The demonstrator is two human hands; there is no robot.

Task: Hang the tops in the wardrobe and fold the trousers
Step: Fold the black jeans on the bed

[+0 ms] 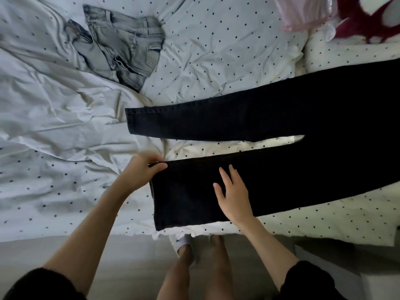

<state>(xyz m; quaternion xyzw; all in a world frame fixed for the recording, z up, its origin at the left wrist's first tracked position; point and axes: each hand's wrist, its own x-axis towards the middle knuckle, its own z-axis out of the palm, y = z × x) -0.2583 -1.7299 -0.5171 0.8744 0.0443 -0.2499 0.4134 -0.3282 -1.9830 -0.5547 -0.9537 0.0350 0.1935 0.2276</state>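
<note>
Black trousers lie spread flat on the bed, both legs pointing left, the waist out of view to the right. My left hand pinches the far corner of the nearer leg's hem. My right hand rests flat with straight fingers on that same leg, a little right of the hem. A crumpled pair of grey jeans lies at the back left of the bed.
A white duvet with black dots covers the bed, heavily creased on the left. A pink garment and a dark red one lie at the back right. My bare legs stand at the bed's front edge.
</note>
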